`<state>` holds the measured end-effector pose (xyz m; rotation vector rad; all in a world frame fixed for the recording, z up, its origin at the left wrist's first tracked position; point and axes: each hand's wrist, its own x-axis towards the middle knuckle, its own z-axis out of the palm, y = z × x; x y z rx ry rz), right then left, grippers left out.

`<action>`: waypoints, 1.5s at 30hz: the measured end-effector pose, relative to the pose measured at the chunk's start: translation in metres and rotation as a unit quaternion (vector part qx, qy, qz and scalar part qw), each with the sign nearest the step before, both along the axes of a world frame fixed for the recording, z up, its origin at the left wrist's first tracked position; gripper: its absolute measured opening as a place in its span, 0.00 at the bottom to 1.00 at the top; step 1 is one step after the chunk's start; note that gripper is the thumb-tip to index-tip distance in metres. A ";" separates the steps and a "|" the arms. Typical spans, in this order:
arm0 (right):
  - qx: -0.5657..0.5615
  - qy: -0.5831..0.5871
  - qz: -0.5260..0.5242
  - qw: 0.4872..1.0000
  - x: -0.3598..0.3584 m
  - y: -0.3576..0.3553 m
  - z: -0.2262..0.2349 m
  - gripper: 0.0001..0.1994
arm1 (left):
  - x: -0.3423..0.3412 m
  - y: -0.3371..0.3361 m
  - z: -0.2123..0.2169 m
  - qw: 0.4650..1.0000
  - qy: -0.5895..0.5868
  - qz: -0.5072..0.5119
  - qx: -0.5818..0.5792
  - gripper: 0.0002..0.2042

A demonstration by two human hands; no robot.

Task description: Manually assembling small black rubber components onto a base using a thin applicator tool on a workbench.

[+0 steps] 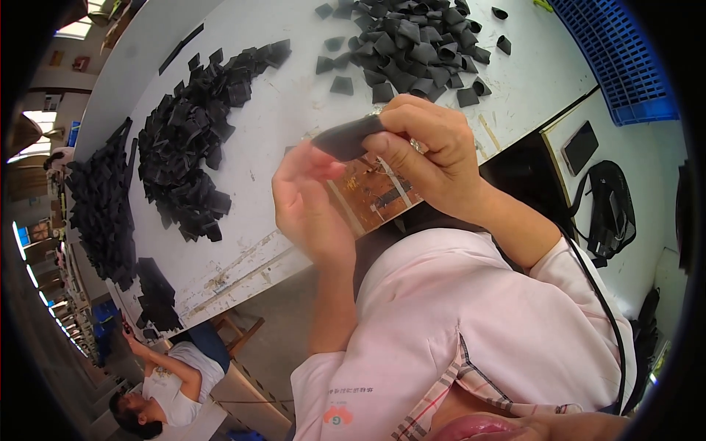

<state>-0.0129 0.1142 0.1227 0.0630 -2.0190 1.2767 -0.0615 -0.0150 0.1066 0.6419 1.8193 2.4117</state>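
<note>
Between my hands, above the table's front edge, is a short black sleeve-like piece (347,140), soft and tapered. My right hand (437,147) pinches its right end between thumb and bent fingers. At its left end, the fingers of my left hand (312,195) close on the piece, somewhat blurred; the fingertips are partly hidden by it. Just beyond my hands lies a heap of similar black pieces (412,44), many puffed open like short tubes. Flatter black pieces (187,132) form a long pile to the left.
The white table (279,110) carries another dark pile (103,198) at its far left. A blue plastic basket (625,66) stands at the upper right, near a phone (579,147) and a black mesh bag (609,209). Another person (173,378) sits at the lower left.
</note>
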 end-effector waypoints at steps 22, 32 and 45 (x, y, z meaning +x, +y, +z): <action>-0.473 -0.202 -0.033 0.857 0.002 0.063 -0.020 0.14 | 0.035 -0.059 -0.060 0.954 -0.187 -0.135 -0.190 0.04; 0.051 -0.295 -0.193 0.934 0.056 0.031 -0.143 0.05 | -0.024 -0.162 -0.154 0.899 -0.092 0.215 -0.371 0.09; 0.235 -0.277 -0.300 0.882 0.033 0.022 -0.157 0.03 | -0.029 -0.146 -0.162 0.811 0.129 0.302 -0.485 0.04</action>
